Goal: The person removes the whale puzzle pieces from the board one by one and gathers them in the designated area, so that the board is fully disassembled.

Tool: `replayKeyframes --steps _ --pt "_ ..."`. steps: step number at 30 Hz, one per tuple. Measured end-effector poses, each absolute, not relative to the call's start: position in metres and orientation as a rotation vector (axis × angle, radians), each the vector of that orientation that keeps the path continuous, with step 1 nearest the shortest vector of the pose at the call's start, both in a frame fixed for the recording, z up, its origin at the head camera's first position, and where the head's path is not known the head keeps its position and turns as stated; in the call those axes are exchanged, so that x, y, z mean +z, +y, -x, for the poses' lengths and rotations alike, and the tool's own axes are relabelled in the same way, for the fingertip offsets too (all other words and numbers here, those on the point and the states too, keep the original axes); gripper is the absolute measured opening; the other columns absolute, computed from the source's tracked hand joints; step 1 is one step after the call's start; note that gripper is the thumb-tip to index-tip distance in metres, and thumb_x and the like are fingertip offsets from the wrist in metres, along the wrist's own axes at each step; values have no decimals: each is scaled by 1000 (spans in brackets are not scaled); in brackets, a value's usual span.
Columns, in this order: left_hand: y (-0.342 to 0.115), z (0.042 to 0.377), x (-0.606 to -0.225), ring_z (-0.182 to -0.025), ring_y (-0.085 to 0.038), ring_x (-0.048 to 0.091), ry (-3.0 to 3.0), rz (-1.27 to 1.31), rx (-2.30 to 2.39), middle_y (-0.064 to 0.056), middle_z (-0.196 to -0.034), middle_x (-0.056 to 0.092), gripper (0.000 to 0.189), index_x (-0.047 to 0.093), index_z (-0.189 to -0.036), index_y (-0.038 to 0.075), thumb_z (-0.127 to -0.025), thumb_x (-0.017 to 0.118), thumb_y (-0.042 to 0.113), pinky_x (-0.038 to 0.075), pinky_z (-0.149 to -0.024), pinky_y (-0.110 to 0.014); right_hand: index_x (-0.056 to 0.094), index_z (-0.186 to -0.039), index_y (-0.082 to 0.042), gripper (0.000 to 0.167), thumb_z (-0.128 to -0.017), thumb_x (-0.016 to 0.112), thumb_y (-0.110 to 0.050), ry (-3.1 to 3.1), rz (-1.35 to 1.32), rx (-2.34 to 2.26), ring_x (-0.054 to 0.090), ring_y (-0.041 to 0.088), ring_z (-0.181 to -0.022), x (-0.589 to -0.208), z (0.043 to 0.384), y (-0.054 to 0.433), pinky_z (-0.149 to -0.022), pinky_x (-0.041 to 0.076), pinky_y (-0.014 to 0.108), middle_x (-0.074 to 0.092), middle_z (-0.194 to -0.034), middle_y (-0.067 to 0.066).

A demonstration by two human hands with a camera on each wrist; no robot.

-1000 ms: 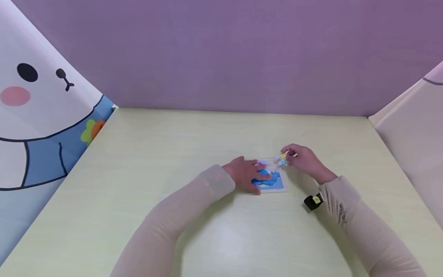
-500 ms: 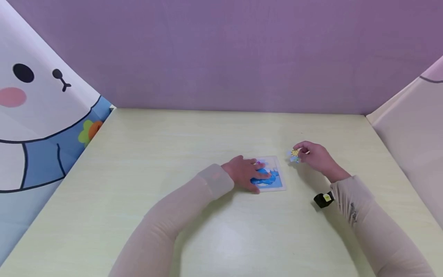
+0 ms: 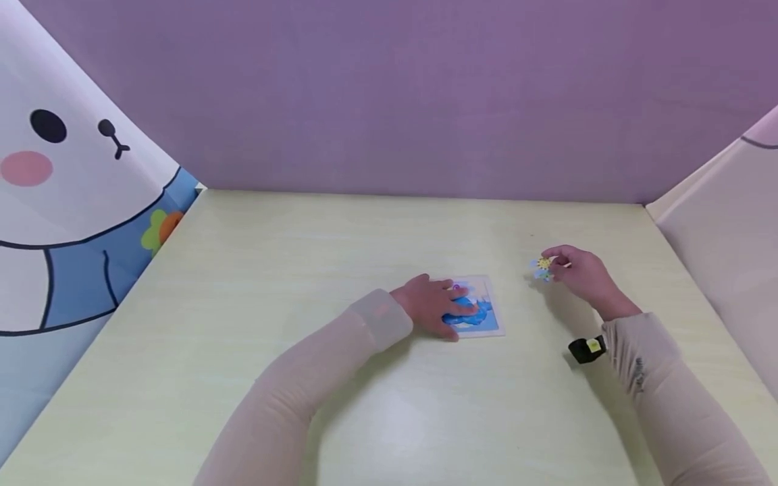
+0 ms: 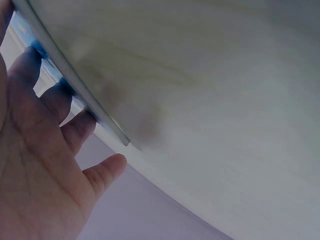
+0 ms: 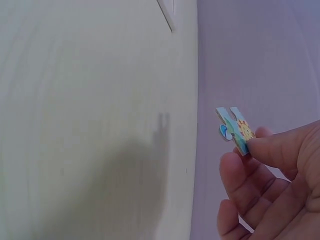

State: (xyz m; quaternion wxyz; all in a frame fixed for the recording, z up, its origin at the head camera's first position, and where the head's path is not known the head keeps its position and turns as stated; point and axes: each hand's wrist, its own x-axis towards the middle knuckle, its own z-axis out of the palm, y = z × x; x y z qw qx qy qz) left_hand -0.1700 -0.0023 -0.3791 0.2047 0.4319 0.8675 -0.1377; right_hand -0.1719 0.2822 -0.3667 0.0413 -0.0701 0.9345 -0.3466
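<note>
My right grip (image 3: 580, 273) pinches the puzzle piece (image 5: 236, 131), likely light, stiff, best edge-held; left grip (image 3: 428, 307) spread over the board (image 3: 489, 321)

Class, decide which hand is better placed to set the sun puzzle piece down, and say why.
Probably the right hand: it pinches the sun piece above the tabletop, clear of the puzzle board. The left hand lies spread across the board.
</note>
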Motion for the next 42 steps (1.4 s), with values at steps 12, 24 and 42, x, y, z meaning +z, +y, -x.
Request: replayKeyframes --steps 12,24,42 --pt "0 171 -381 -145 -17 16 2423 -1214 -384 12 -159 15 67 19 -149 47 -90 45 65 26 -110 -47 56 -120 9 27 -95 46 0 3019 158 -946 65 24 -74 -366 172 303 -53 43 26 60 -99 26" --pt "-13 172 -383 -145 -21 15 2422 -1289 -357 7 -159 17 67 20 -151 42 -92 44 63 21 -113 -46 61 -113 9 28 -89 46 6 3156 206 -880 51 25 -69 -373 172 314 -57 38 33 62 -94 27" --pt "-14 173 -378 -144 -21 21 2409 -1304 -334 5 -158 22 67 26 -150 40 -91 48 61 24 -111 -43 59 -115 8 30 -91 42 1 3166 118 -875 55 35 -83 -377 171 322 -66 39 39 62 -97 27"
